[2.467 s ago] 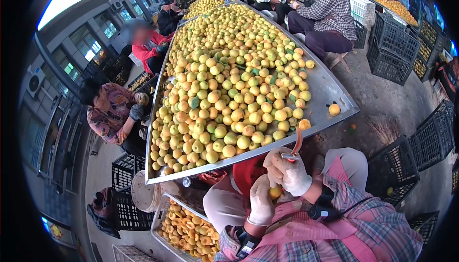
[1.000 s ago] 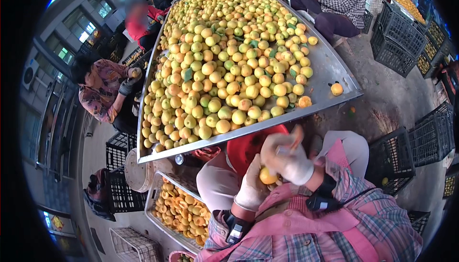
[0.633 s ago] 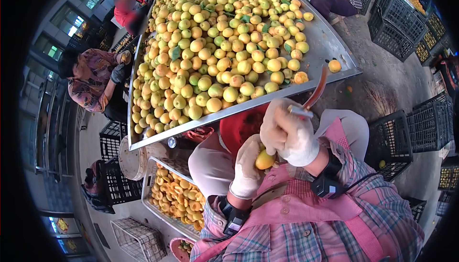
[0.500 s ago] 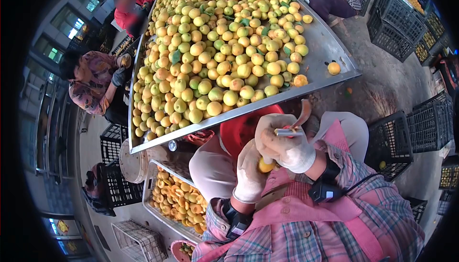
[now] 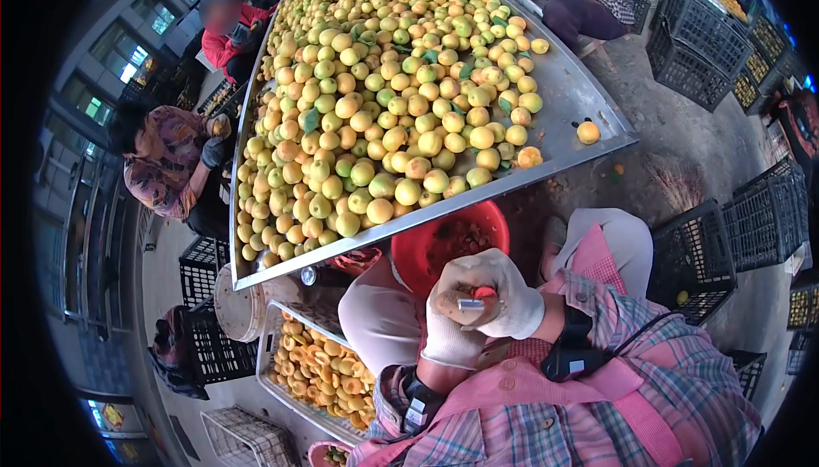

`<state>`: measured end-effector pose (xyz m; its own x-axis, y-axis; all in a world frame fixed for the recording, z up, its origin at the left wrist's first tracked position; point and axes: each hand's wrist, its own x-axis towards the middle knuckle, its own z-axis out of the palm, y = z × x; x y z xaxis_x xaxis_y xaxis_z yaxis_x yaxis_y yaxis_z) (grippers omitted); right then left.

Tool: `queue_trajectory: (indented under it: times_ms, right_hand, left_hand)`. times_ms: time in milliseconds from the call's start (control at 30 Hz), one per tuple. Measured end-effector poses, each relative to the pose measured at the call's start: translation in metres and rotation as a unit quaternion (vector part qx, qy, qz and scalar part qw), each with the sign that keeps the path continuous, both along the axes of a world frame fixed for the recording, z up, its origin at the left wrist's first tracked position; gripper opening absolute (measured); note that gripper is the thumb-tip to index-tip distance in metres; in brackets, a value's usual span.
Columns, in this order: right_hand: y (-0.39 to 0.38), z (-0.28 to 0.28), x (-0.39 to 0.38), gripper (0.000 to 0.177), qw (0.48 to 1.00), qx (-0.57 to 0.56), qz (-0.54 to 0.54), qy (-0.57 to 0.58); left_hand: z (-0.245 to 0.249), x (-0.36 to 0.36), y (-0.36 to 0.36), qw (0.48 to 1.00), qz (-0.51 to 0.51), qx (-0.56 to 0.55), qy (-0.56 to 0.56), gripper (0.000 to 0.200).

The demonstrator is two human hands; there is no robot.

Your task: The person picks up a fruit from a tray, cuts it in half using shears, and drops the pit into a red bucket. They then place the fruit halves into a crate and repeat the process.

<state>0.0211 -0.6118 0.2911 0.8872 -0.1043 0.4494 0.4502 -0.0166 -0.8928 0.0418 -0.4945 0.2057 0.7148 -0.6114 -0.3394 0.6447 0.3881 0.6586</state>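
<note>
My right hand (image 5: 503, 292), in a pale glove, is closed on a small tool (image 5: 474, 302) with a metal part and a red part. My left hand (image 5: 448, 335), also gloved, is pressed against it from the left and below. Its fingers are folded inward, and what they hold is hidden behind the right hand. Both hands are above my lap, just below a red basin (image 5: 409, 249) with dark scraps inside. Beyond it, a metal-edged table (image 5: 567, 139) bears a big heap of yellow-green fruit (image 5: 375, 126).
A white crate (image 5: 266, 352) of halved fruit stands left of my knee, near a round bucket (image 5: 239, 305). Black crates (image 5: 695, 249) stand at the right. A co-worker (image 5: 175, 160) sits at the left, and others sit around the table.
My hands have come together and moved slightly left and down. The yellow fruit seen at my left hand is now hidden, as is the curled peel above the tool. More of the basin shows.
</note>
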Motion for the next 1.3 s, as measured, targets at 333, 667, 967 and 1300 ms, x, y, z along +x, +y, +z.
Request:
queue_trajectory:
  times_ms: [333,667,967,1300]
  right_hand:
    - [-0.009,-0.007,0.005,0.006,0.999,-0.011,-0.024,0.033]
    - [-0.035,-0.020,0.005,0.033,0.913,0.255,-0.107,0.301]
    - [-0.025,-0.031,-0.012,0.038,0.852,0.323,0.122,0.395]
    - [-0.012,-0.031,-0.015,0.028,0.836,0.421,0.098,0.339]
  left_hand:
    - [-0.008,0.008,0.007,0.996,0.000,0.057,-0.074,0.031]
    - [0.062,0.042,0.010,0.835,-0.059,0.242,-0.490,0.048]
    - [0.073,0.047,0.001,0.608,-0.046,0.343,-0.715,0.061]
    - [0.059,0.042,0.002,0.633,0.017,0.334,-0.698,0.065]
